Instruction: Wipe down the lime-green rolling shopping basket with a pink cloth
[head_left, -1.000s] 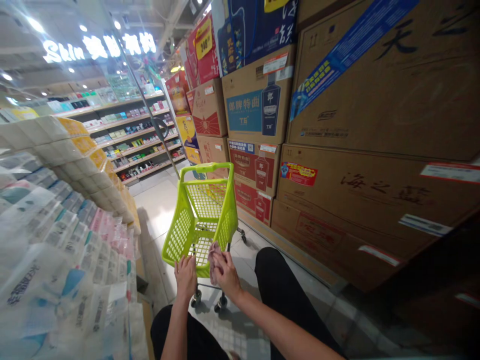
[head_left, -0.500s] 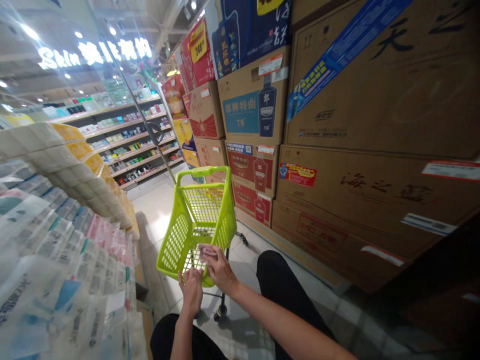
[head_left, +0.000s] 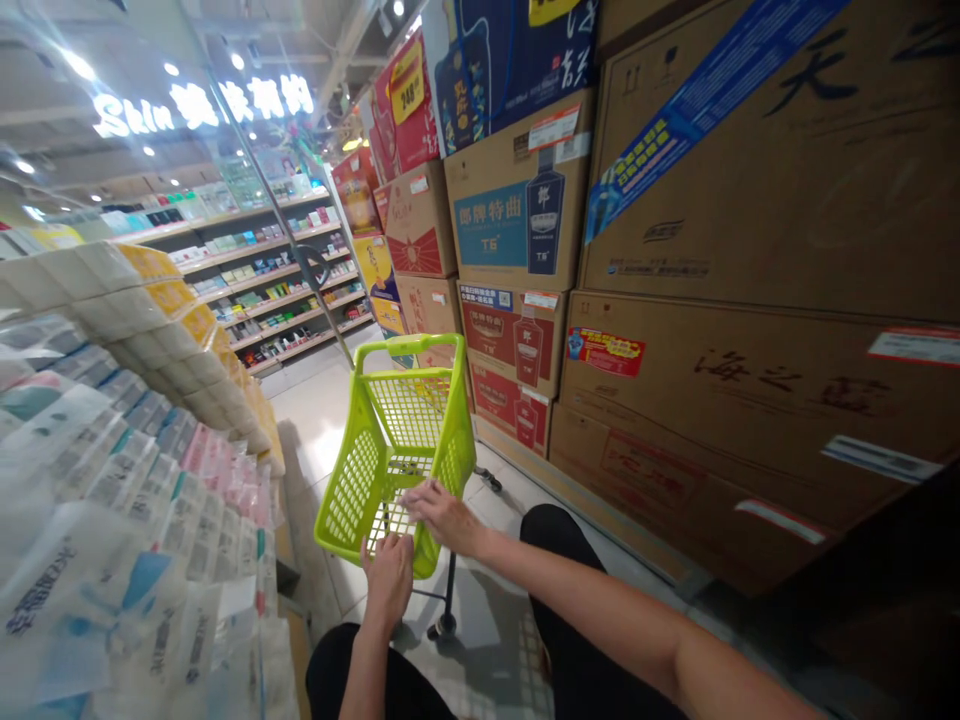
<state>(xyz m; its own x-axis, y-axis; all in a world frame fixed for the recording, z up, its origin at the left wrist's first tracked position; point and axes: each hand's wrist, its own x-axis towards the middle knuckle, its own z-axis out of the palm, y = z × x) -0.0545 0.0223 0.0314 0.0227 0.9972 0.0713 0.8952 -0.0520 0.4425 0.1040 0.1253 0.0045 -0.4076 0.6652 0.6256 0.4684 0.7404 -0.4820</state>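
Note:
A lime-green shopping cart (head_left: 337,480) with a meshed basket stands in front of my knees, its long handle bar towards the far end. My left hand (head_left: 388,580) is closed over the near rim of the basket. Just to its right, my right hand (head_left: 448,518) is closed at the near right corner, fingers reaching over the inside of the basket. It holds a small pinkish cloth, now almost wholly hidden by the fingers. No goods show in the basket.
Stacked cartons (head_left: 525,340) rise along the right side. Packs of tissues (head_left: 187,500) are piled close on the left. A slanted metal pole (head_left: 300,250) stands beyond the cart, with stocked shelves (head_left: 277,265) behind. The tiled floor (head_left: 315,400) runs between.
My right hand has turned over and its fingers now cover the pinkish cloth, which showed plainly before. My left hand stays on the rim. The view has shifted slightly.

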